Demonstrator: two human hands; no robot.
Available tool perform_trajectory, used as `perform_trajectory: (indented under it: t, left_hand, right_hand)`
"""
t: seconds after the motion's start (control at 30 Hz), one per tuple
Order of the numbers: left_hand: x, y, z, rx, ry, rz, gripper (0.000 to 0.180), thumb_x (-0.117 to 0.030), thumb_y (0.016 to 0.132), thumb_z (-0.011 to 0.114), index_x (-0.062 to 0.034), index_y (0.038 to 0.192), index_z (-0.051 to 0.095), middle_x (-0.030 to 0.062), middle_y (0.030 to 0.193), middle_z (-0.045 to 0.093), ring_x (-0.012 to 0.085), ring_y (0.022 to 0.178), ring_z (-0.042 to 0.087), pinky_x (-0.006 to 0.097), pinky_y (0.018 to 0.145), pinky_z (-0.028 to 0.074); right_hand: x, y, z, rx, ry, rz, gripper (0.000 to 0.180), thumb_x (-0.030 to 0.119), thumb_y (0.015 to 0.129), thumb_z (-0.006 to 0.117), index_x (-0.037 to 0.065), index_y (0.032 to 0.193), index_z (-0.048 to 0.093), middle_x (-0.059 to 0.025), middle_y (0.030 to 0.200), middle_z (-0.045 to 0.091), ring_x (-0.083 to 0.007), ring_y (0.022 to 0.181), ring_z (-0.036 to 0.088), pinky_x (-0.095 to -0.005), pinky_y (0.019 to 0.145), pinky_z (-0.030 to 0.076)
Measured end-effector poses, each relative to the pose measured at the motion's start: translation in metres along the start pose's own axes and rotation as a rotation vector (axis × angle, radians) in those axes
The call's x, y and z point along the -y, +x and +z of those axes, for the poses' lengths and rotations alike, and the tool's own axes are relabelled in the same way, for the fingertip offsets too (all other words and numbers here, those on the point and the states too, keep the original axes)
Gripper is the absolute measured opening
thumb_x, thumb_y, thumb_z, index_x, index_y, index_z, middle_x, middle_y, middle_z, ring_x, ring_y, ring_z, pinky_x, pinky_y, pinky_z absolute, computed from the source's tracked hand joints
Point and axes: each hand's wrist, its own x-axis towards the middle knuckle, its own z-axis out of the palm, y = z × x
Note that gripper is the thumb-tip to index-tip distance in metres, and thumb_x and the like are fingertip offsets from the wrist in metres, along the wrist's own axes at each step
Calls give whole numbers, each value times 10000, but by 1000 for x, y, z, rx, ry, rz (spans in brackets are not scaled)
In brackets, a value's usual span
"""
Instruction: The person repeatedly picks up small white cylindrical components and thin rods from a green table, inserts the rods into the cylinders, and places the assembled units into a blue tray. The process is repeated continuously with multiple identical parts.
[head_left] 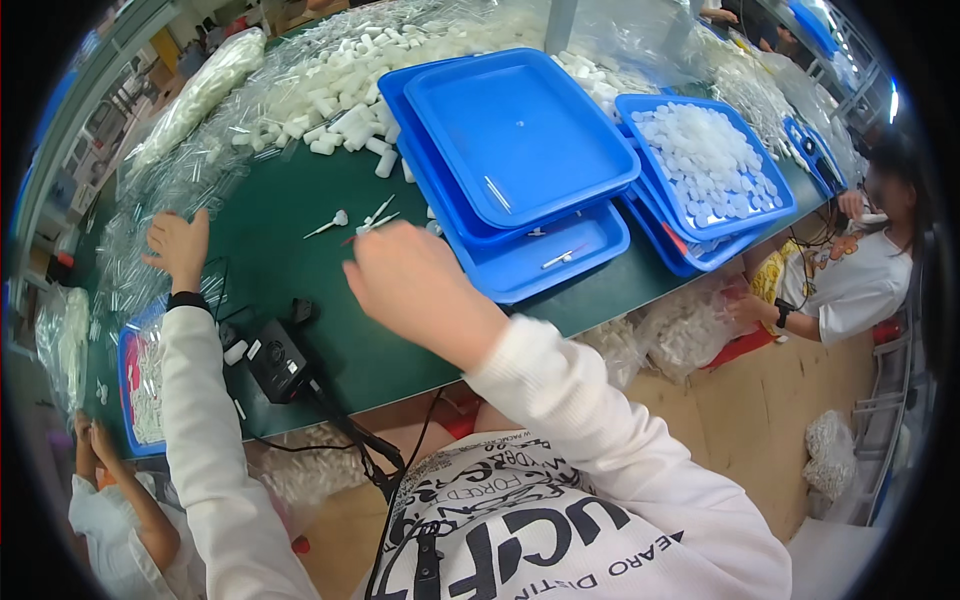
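Note:
My left hand (180, 246) reaches over the left part of the green table, its fingers apart, beside a heap of clear plastic tubes (165, 190). Nothing shows in its grasp. My right hand (420, 278) is curled closed above the table, left of the stacked blue trays; its fingertips are mostly hidden, so what it may hold cannot be made out. Just beyond it lie several small white parts with thin stems (377, 213). A similar white part with a pointed stem (328, 225) lies to their left.
White cylindrical pieces (350, 120) pile up at the back. Stacked blue trays (520, 125) stand right of centre; another blue tray holds translucent white discs (700, 165). A black box with cables (278, 362) sits at the near edge. Co-workers sit at right and lower left.

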Motion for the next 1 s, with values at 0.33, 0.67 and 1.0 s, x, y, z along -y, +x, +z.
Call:
perform_trajectory:
  t: [0.33, 0.67, 1.0]
  left_hand:
    - [-32, -68, -164, 349, -1492, 138, 170, -172, 856, 482, -18, 922, 451, 22, 702, 410, 96, 613, 426, 221, 543, 341]
    - [-46, -213, -205, 748, -1712, -159, 300, -22, 847, 517, 45, 1138, 480, 97, 1004, 556, 53, 696, 473, 192, 598, 388]
    - [-84, -261, -189, 980, -1823, -324, 89, -11, 860, 558, 50, 921, 580, 158, 870, 650, 188, 795, 635, 286, 706, 514]
  right_hand:
    - [-34, 111, 75, 78, -344, 166, 137, 103, 764, 592, 116, 858, 690, -72, 870, 677, -232, 837, 663, -312, 665, 519]
    - [34, -65, -16, -121, 550, -48, 170, 176, 750, 674, 74, 830, 564, -87, 620, 570, -268, 557, 585, -344, 492, 449]
    - [-7, -123, -16, -88, 558, -49, 289, 127, 723, 728, 45, 980, 624, -51, 705, 623, -154, 573, 606, -253, 499, 461]
